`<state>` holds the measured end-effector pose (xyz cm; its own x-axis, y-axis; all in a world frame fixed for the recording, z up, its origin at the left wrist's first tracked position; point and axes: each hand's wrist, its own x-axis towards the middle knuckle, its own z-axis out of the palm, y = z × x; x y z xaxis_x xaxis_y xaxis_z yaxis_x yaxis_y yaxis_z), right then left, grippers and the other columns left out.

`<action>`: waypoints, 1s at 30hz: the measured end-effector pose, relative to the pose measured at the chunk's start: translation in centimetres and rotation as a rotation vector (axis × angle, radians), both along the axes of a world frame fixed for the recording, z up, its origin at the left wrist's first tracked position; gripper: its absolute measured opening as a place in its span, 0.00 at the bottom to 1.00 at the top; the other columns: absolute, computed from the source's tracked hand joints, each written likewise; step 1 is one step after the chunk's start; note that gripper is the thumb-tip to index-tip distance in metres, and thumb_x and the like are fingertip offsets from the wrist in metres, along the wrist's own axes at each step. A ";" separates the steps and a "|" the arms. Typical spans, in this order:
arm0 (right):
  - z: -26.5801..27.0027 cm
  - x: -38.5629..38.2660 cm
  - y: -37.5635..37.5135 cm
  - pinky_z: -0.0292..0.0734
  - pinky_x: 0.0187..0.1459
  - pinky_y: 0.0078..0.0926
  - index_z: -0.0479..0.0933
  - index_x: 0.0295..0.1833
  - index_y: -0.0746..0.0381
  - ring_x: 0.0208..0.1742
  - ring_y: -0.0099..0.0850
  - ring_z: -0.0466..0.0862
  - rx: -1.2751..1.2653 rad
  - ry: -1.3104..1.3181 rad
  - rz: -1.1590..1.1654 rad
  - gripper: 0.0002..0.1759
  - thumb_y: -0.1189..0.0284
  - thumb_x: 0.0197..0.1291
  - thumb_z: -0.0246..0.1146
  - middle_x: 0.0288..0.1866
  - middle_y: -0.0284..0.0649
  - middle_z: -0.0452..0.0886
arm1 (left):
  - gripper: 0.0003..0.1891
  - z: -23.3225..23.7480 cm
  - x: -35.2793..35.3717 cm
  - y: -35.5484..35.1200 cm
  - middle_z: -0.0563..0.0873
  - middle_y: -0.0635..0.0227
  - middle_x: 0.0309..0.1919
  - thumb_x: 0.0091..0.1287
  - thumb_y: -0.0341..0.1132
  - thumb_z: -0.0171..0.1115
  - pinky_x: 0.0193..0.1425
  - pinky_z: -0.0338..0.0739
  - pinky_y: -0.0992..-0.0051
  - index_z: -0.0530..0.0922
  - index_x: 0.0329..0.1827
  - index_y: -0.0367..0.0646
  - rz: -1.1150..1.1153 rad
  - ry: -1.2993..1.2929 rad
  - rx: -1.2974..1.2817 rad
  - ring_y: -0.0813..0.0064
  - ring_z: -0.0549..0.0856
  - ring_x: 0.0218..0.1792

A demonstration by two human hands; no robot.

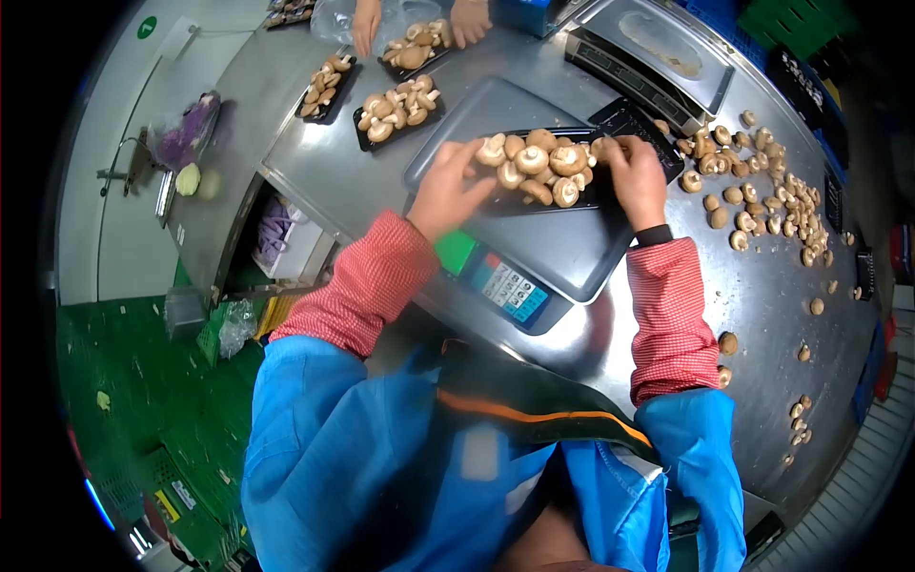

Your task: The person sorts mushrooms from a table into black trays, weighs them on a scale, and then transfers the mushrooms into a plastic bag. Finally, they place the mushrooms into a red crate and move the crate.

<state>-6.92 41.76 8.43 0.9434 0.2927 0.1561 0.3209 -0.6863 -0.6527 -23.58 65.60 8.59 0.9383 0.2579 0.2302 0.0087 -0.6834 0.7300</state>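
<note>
A black tray [596, 197] heaped with brown shiitake mushrooms [531, 160] sits on the grey platform of a scale [496, 234]. At its left end my left hand [450, 188] grips the edge between thumb and fingers, close to a pale mushroom. My right hand [636, 179] is closed around the right end, its fingertips partly hidden against the tray and mushrooms. Just behind my right hand lies another black tray [629, 119]. Below the platform, the scale's keypad [512, 289] faces me.
Loose mushrooms [753, 191] spread over the steel table [667, 315] at right. A second scale [648, 57] stands at the back. Filled trays, one with mushrooms [398, 108], sit at back left, near another person's hands [367, 24]. Purple produce [191, 133] lies far left.
</note>
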 end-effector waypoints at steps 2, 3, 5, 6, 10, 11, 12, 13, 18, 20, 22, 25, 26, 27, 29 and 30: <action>-0.2 -0.4 0.0 0.77 0.46 0.38 0.81 0.47 0.63 0.44 0.45 0.83 0.099 -0.077 0.007 0.18 0.60 0.60 0.64 0.43 0.49 0.82 | 0.26 0.3 0.0 -0.4 0.79 0.62 0.49 0.59 0.32 0.69 0.45 0.79 0.73 0.75 0.62 0.41 0.036 -0.001 0.020 0.70 0.81 0.41; -0.1 -0.6 -0.2 0.77 0.44 0.37 0.81 0.47 0.64 0.42 0.44 0.83 0.161 -0.084 0.030 0.16 0.63 0.59 0.65 0.42 0.49 0.81 | 0.26 0.5 -0.1 -0.4 0.79 0.64 0.49 0.59 0.30 0.69 0.44 0.78 0.75 0.75 0.62 0.41 0.043 0.000 -0.017 0.73 0.81 0.42; 0.7 -1.9 -1.2 0.77 0.42 0.34 0.79 0.45 0.64 0.38 0.40 0.82 0.335 -0.011 0.025 0.14 0.69 0.55 0.66 0.40 0.48 0.80 | 0.25 0.9 -0.2 -0.2 0.79 0.68 0.50 0.60 0.26 0.69 0.42 0.77 0.80 0.75 0.62 0.41 0.053 0.005 -0.089 0.78 0.79 0.42; 0.7 -2.8 -1.6 0.77 0.42 0.34 0.78 0.45 0.64 0.38 0.42 0.82 0.349 0.026 0.021 0.14 0.69 0.55 0.66 0.40 0.47 0.80 | 0.25 0.9 -0.3 -0.2 0.81 0.69 0.49 0.60 0.25 0.69 0.43 0.76 0.81 0.76 0.61 0.41 0.072 -0.010 -0.140 0.79 0.79 0.42; -1.0 -6.3 -1.5 0.78 0.42 0.37 0.77 0.44 0.62 0.39 0.43 0.82 0.125 -0.093 0.018 0.11 0.70 0.56 0.66 0.38 0.44 0.79 | 0.25 -0.2 -0.8 -1.4 0.81 0.68 0.46 0.59 0.23 0.68 0.43 0.76 0.79 0.76 0.61 0.41 0.028 0.025 -0.061 0.77 0.79 0.43; -1.0 -6.6 -1.3 0.78 0.41 0.36 0.77 0.43 0.61 0.39 0.41 0.82 0.078 -0.236 0.028 0.10 0.70 0.57 0.66 0.36 0.43 0.79 | 0.25 -0.4 -0.7 -1.7 0.80 0.68 0.45 0.59 0.23 0.68 0.44 0.76 0.79 0.76 0.61 0.41 0.022 0.008 0.029 0.76 0.79 0.43; -0.6 -6.6 -1.7 0.77 0.41 0.39 0.78 0.43 0.61 0.41 0.45 0.81 0.082 -0.248 0.041 0.10 0.69 0.57 0.67 0.38 0.44 0.77 | 0.24 -0.3 -0.7 -2.0 0.80 0.67 0.43 0.58 0.23 0.68 0.44 0.76 0.78 0.76 0.60 0.41 0.043 0.007 0.013 0.74 0.79 0.44; -0.1 -6.3 -2.2 0.77 0.41 0.36 0.79 0.43 0.62 0.40 0.42 0.81 0.148 -0.214 0.052 0.09 0.71 0.58 0.66 0.38 0.44 0.77 | 0.24 -0.2 -0.7 -1.8 0.78 0.66 0.46 0.58 0.25 0.68 0.45 0.76 0.75 0.76 0.59 0.43 0.027 0.016 -0.018 0.71 0.78 0.45; -3.9 2.8 -9.5 0.75 0.41 0.44 0.77 0.46 0.60 0.40 0.49 0.80 0.012 -0.298 -0.197 0.10 0.75 0.58 0.63 0.44 0.48 0.76 | 0.20 0.8 -1.4 -0.6 0.75 0.66 0.47 0.61 0.22 0.65 0.46 0.76 0.79 0.78 0.57 0.42 0.071 -0.007 -0.072 0.76 0.78 0.43; -7.8 6.9 -12.8 0.77 0.42 0.48 0.74 0.48 0.59 0.44 0.52 0.81 -0.274 -0.291 -0.184 0.13 0.75 0.56 0.63 0.48 0.50 0.76 | 0.20 0.7 -1.7 0.3 0.76 0.66 0.47 0.62 0.21 0.64 0.46 0.76 0.79 0.77 0.58 0.42 0.113 -0.003 -0.079 0.76 0.79 0.42; -11.0 9.9 -14.9 0.77 0.45 0.50 0.71 0.52 0.56 0.48 0.53 0.81 -0.424 -0.100 -0.147 0.19 0.71 0.54 0.66 0.53 0.52 0.74 | 0.19 1.0 -2.2 0.8 0.77 0.66 0.47 0.63 0.21 0.62 0.47 0.76 0.79 0.78 0.57 0.40 0.164 -0.019 -0.092 0.77 0.79 0.42; -11.4 11.6 -15.5 0.77 0.48 0.49 0.73 0.54 0.59 0.49 0.57 0.80 -0.263 -0.115 -0.185 0.19 0.68 0.60 0.66 0.52 0.56 0.75 | 0.17 1.0 -2.7 1.8 0.77 0.66 0.46 0.63 0.21 0.62 0.47 0.76 0.79 0.79 0.56 0.40 0.184 -0.013 -0.122 0.77 0.79 0.42; -11.5 11.9 -15.5 0.78 0.46 0.45 0.75 0.55 0.60 0.45 0.53 0.81 -0.202 -0.131 -0.170 0.19 0.68 0.59 0.66 0.49 0.55 0.77 | 0.16 1.2 -2.8 1.9 0.78 0.68 0.43 0.63 0.21 0.63 0.47 0.76 0.79 0.79 0.55 0.39 0.199 -0.020 -0.127 0.79 0.79 0.41; -11.5 12.2 -15.3 0.78 0.44 0.42 0.76 0.56 0.61 0.42 0.50 0.82 -0.143 -0.147 -0.161 0.19 0.68 0.59 0.66 0.45 0.54 0.79 | 0.17 0.8 -2.8 2.3 0.79 0.68 0.42 0.63 0.21 0.63 0.47 0.76 0.79 0.79 0.55 0.39 0.219 -0.006 -0.192 0.79 0.79 0.40; -8.8 10.6 -14.2 0.79 0.38 0.29 0.76 0.59 0.60 0.35 0.35 0.83 0.194 0.150 -0.091 0.20 0.71 0.61 0.66 0.39 0.47 0.83 | 0.17 -0.4 -3.1 3.0 0.79 0.69 0.39 0.63 0.22 0.64 0.46 0.76 0.79 0.79 0.56 0.39 0.257 0.016 -0.329 0.80 0.79 0.39; -7.0 9.2 -13.3 0.77 0.35 0.19 0.75 0.61 0.59 0.34 0.24 0.82 0.343 0.260 -0.062 0.20 0.72 0.63 0.64 0.38 0.41 0.84 | 0.17 -0.5 -3.0 2.8 0.80 0.71 0.37 0.63 0.24 0.66 0.44 0.76 0.81 0.80 0.55 0.40 0.274 0.010 -0.379 0.83 0.78 0.37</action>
<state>2.32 28.50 1.41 0.9782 0.2072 -0.0110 0.0805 -0.4280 -0.9002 -26.55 68.44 8.06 0.8255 0.5609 0.0627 0.1603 -0.3395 0.9268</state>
